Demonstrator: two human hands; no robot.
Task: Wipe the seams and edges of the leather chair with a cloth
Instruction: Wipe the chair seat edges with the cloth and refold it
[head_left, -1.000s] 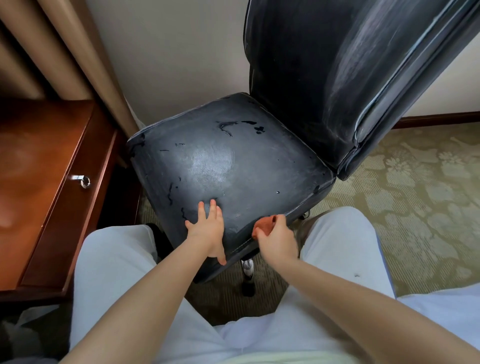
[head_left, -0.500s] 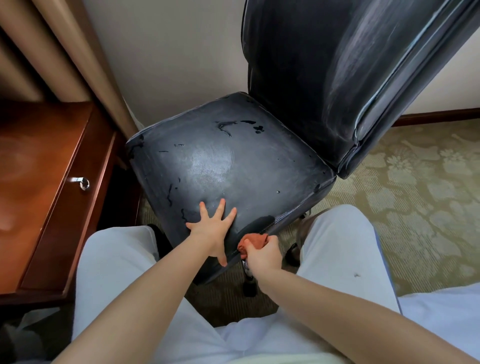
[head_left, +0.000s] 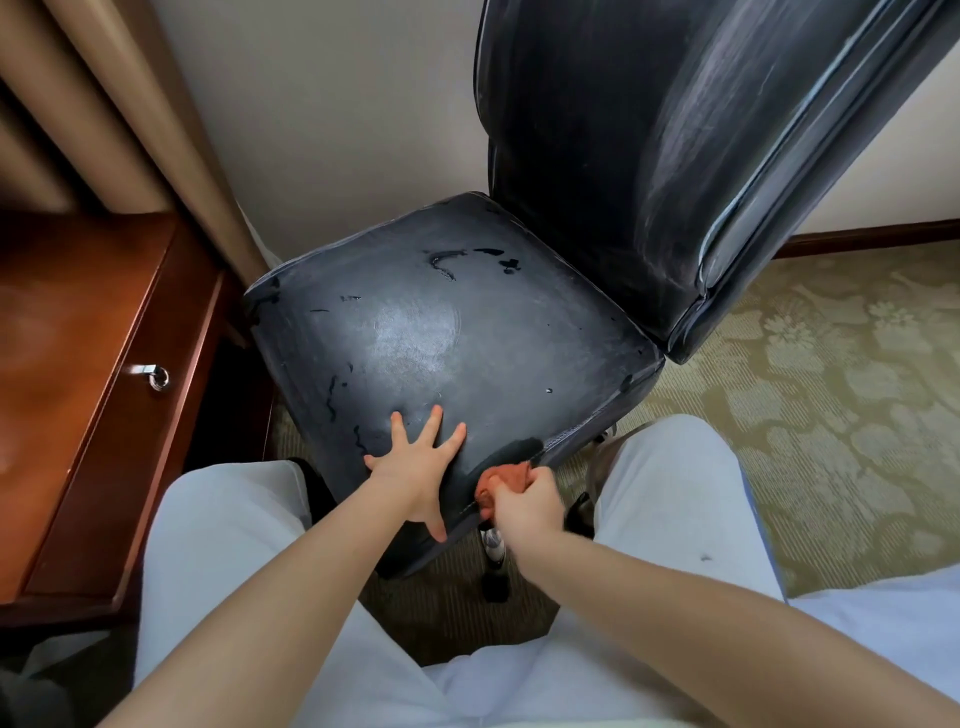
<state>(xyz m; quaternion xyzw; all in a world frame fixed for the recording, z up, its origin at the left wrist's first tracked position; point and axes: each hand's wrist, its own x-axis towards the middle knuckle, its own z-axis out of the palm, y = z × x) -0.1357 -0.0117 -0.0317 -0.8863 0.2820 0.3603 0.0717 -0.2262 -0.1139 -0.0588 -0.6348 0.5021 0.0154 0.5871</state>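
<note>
Gripping orange cloth (head_left: 503, 480) against chair (head_left: 467, 353) front edge, right hand (head_left: 527, 506).

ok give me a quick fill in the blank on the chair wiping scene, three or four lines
1. The right hand grips a bunched cloth whose colour is ____.
2. The left hand rests with fingers spread on the chair's ____.
3. The cloth is pressed against the seat's ____ edge, the one nearest the person.
4. Left of the chair stands a wooden ____ with a metal pull.

Missing words: orange; seat; front; drawer unit

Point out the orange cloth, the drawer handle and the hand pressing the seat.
orange cloth (head_left: 506, 475): head view, bunched top.
drawer handle (head_left: 156, 375): head view, metal ring.
left hand (head_left: 418, 467): head view, its back.
</note>
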